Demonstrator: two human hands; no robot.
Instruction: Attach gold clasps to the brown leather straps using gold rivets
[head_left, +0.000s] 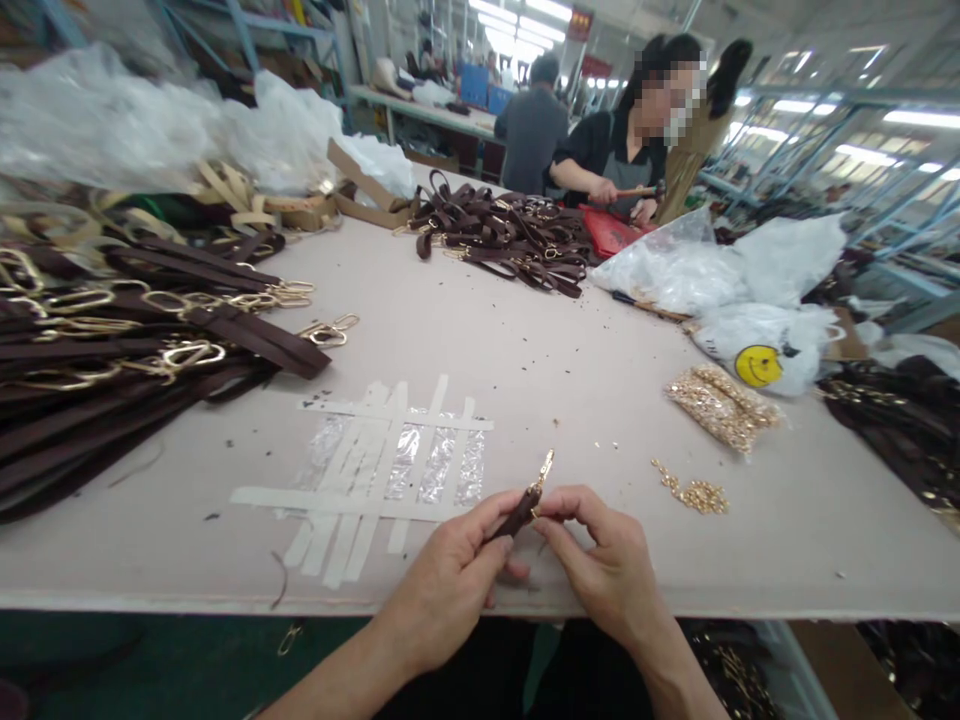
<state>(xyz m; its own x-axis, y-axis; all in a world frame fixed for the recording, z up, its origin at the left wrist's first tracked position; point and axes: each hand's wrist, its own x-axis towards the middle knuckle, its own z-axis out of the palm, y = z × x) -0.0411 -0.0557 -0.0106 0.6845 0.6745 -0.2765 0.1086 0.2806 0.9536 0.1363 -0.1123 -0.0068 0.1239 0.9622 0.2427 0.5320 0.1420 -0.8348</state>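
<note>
My left hand [448, 582] grips a dark strap [517, 516] near the table's [765, 565] front edge, clasp [547, 467] pointing away. My right hand [611, 570] is at its right, hold unclear.

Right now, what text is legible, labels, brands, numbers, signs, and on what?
White smiley-face plastic bag: seemingly "TH", partly folded away; rest unreadable.
Red hanging sign, background: marks too small and blurred to read.
Red banner behind it: too blurred to read.
Dark brown strap in the left hand: no text visible.
</note>
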